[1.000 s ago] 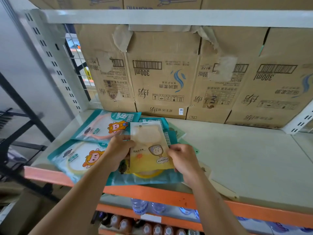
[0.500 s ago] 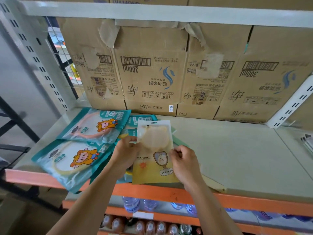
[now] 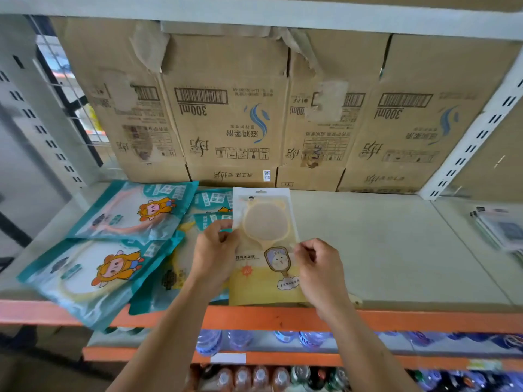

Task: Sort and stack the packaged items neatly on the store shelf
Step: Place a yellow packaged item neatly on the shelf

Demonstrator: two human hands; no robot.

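Packet under inspection: a flat yellow pouch (image 3: 254,290) with a round hand mirror (image 3: 264,222) showing through its clear window. I hold it over the front part of the shelf (image 3: 382,250), just right of the loose teal packets (image 3: 93,275), with its lower edge near the orange front rail (image 3: 254,318). My left hand (image 3: 216,250) pinches the left edge about mid-height, thumb on the face and fingers curled behind; my right hand (image 3: 319,267) pinches the right edge a little lower in the same manner. Whether the base rests on the shelf or hangs clear of it, I cannot tell. Handling assessment: the item looks light, the film is glossy and likely slippery, and the pouch is limp apart from the stiff mirror inside, which I judge breakable if dropped or bent. The recommended hold is at the side edges, as now, or flat beneath the mirror's disc, never by the thin hanger tab (image 3: 260,191) alone. The teal packets lie overlapped and askew at the left, two large ones in front and smaller ones behind; none is squared up. Cardboard boxes (image 3: 226,123) stand along the back of the shelf. The shelf surface right of the pouch appears a fitting spot for a separate yellow stack. Sorting is, in my judgement, at an early stage.
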